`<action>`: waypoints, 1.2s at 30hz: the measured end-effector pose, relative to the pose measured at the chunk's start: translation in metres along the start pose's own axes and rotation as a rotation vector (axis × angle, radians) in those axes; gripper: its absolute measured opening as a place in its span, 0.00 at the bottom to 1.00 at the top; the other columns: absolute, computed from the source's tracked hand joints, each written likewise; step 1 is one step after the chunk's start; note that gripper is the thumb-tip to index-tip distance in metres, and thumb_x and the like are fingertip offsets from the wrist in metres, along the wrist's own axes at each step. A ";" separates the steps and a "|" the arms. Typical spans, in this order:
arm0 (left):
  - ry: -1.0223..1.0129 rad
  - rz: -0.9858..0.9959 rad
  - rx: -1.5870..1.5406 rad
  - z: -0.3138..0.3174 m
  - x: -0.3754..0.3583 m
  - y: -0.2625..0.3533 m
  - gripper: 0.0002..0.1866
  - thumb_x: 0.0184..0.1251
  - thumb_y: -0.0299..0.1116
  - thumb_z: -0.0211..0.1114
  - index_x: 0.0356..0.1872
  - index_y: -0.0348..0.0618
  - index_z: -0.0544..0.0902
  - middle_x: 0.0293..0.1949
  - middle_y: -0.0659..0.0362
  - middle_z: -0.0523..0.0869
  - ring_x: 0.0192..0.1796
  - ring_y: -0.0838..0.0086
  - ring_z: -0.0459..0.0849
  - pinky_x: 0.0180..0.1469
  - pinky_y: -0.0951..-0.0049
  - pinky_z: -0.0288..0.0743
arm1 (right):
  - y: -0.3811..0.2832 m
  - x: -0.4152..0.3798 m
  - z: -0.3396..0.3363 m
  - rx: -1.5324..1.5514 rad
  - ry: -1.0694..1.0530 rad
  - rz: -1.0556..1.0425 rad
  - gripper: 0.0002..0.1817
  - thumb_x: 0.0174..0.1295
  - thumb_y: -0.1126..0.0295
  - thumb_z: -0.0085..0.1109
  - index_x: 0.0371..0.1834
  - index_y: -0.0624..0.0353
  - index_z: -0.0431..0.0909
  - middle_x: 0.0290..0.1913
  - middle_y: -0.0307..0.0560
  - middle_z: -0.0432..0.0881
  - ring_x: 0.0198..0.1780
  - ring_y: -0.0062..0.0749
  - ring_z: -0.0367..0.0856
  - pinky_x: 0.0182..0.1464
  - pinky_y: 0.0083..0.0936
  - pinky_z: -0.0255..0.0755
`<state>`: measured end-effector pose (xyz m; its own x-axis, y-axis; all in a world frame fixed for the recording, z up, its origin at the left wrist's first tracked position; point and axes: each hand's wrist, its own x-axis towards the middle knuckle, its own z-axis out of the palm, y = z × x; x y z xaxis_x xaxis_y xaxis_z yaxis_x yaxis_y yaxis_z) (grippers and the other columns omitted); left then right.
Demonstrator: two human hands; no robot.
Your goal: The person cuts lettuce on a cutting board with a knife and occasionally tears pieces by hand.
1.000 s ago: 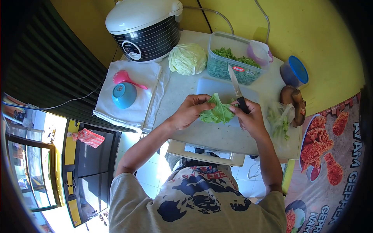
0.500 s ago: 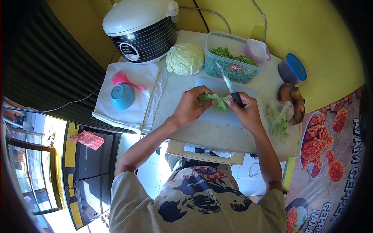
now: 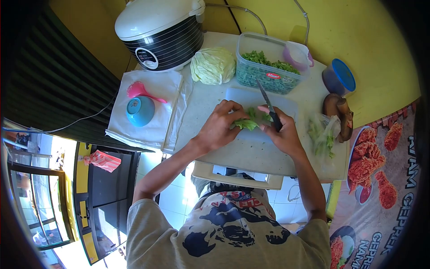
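Observation:
A green lettuce leaf (image 3: 245,124) is pinched between the thumb and fingers of my left hand (image 3: 219,124), over the near part of a white cutting board (image 3: 286,106). My right hand (image 3: 285,133) is wrapped round the black handle of a knife (image 3: 264,95), its blade pointing up and away toward the container. The right thumb reaches close to the leaf's right end. Behind the fingers, a loose piece of lettuce (image 3: 251,112) shows above the board. Beyond the board stands a clear plastic container (image 3: 251,80) filled with chopped greens (image 3: 264,60).
Left of the container sit a pale cabbage (image 3: 213,66) and a rice cooker (image 3: 161,38). A blue bowl (image 3: 140,111) and pink rice scoop (image 3: 150,93) lie on white cloth. At right are a plastic bag of greens (image 3: 323,136), a brown wooden object (image 3: 338,117) and a blue-lidded tub (image 3: 339,77).
The leaf, stretched between both hands before, is now bunched in my left hand, which has turned and lowered slightly. Lettuce now shows separately behind it. The knife has tipped more upright.

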<state>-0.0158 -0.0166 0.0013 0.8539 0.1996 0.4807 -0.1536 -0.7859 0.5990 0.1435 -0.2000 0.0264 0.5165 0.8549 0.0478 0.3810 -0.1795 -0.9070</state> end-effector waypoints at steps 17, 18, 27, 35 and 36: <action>0.048 -0.468 -0.009 -0.001 0.007 0.000 0.25 0.69 0.29 0.74 0.64 0.33 0.78 0.41 0.41 0.89 0.43 0.51 0.91 0.46 0.57 0.85 | 0.015 0.040 0.030 -0.170 0.127 -0.155 0.08 0.70 0.74 0.67 0.48 0.67 0.85 0.39 0.55 0.91 0.39 0.41 0.91 0.46 0.33 0.81; 0.065 -0.378 0.105 0.001 0.005 -0.002 0.28 0.68 0.30 0.75 0.66 0.35 0.77 0.45 0.41 0.88 0.47 0.48 0.91 0.48 0.56 0.84 | 0.018 0.043 0.032 -0.250 0.121 -0.150 0.09 0.70 0.75 0.67 0.48 0.67 0.85 0.40 0.55 0.91 0.41 0.41 0.92 0.47 0.32 0.81; 0.019 0.082 0.244 0.005 -0.007 -0.006 0.22 0.69 0.26 0.71 0.62 0.38 0.79 0.57 0.46 0.84 0.61 0.47 0.83 0.64 0.54 0.80 | 0.021 0.036 0.031 -0.222 0.189 -0.223 0.17 0.66 0.74 0.72 0.57 0.65 0.84 0.45 0.55 0.90 0.43 0.40 0.90 0.48 0.32 0.80; -0.045 0.012 0.153 0.009 -0.009 -0.010 0.16 0.71 0.25 0.68 0.59 0.37 0.83 0.58 0.47 0.84 0.62 0.49 0.83 0.67 0.53 0.79 | 0.018 0.037 0.018 -0.201 0.052 -0.027 0.16 0.64 0.75 0.71 0.55 0.63 0.84 0.33 0.48 0.85 0.34 0.35 0.83 0.44 0.31 0.78; -0.042 0.018 0.153 0.008 -0.008 -0.010 0.16 0.72 0.25 0.68 0.59 0.37 0.83 0.58 0.47 0.84 0.62 0.49 0.83 0.67 0.53 0.78 | 0.020 0.038 0.018 -0.216 0.065 -0.059 0.15 0.65 0.75 0.71 0.54 0.63 0.84 0.32 0.48 0.84 0.34 0.35 0.82 0.43 0.31 0.77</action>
<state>-0.0172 -0.0151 -0.0144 0.8724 0.1627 0.4609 -0.0939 -0.8696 0.4847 0.1567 -0.1620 0.0027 0.5344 0.8350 0.1310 0.5634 -0.2364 -0.7916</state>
